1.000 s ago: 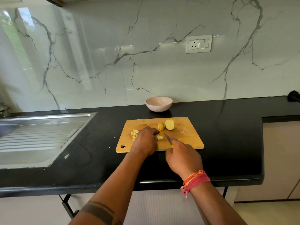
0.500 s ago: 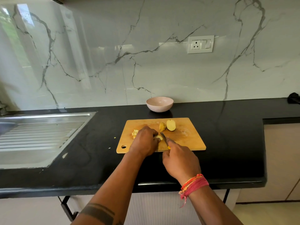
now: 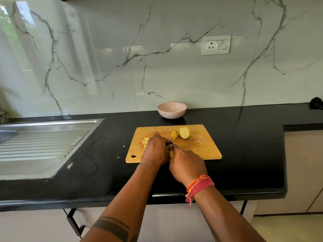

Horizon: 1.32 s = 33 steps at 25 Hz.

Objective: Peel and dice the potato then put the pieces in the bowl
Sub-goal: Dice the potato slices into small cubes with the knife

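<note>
Black counter [image 3: 244,145]: cutting board [image 3: 206,147], bowl [image 3: 172,110].

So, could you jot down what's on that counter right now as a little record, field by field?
surface: black counter, steel sink at its left
cutting board: wooden, lies flat in front of the person
left hand: curled over the piece being cut; the piece itself is hidden
right hand: grips a knife with a yellow handle
diced pieces: small pile on the board, left of the hands
potato half: uncut, near the board's far edge
peel: beside the potato half
bowl: behind the board, looks empty
</note>
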Tool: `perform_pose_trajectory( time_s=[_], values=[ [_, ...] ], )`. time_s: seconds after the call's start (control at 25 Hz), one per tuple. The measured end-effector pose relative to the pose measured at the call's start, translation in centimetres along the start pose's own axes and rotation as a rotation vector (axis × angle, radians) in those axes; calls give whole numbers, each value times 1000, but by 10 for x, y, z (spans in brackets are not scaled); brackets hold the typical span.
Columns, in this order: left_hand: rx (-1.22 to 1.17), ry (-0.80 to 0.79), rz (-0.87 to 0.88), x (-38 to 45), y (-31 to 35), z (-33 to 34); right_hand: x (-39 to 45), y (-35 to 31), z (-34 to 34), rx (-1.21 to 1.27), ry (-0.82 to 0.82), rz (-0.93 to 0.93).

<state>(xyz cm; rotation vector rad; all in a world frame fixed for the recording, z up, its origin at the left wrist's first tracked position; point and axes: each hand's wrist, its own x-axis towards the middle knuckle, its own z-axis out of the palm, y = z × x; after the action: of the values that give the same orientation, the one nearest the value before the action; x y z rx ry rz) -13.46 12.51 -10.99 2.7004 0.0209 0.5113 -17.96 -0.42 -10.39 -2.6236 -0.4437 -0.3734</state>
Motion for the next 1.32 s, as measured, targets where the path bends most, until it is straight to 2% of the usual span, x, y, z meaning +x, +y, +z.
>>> perform_pose_trajectory(
  time_s=[0.28, 0.44, 0.84, 1.16, 1.32],
  values=[
    [-27, 16, -17, -2, 1, 0, -47, 14, -7, -32, 30, -16],
    [-57, -27, -22, -4, -4, -5, -36, 12, -7, 19, 57, 11],
    [-91, 12, -57, -1, -4, -1, -2, -4, 2, 9, 13, -19],
    [-94, 37, -82, -3, -1, -2, -46, 14, -6, -24, 12, -44],
    [-104, 48, -77, -9, -5, -4, -37, 12, -9, 25, 49, -11]
  ],
)
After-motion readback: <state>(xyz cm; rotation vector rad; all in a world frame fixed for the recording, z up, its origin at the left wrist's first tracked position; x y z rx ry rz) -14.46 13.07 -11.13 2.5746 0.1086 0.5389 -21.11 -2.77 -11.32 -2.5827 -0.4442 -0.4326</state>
